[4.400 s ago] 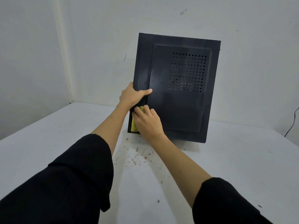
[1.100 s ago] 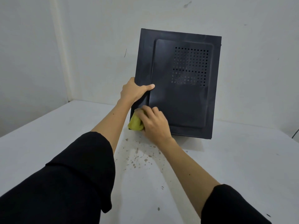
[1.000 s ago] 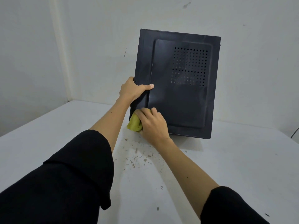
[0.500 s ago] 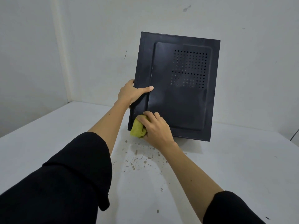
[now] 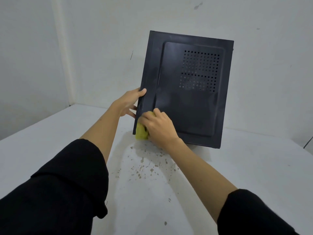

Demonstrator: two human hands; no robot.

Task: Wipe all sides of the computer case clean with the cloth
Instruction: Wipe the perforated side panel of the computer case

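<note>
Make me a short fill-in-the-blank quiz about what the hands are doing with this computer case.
1. The right hand presses a ____ cloth against the computer case.
2. The left hand holds the case's ____ edge.
3. The case stands on a ____ table.

Answers: yellow; left; white

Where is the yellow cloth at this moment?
In the head view, the yellow cloth is bunched in the right hand, pressed against the lower left corner of the computer case, just above the table.
</note>
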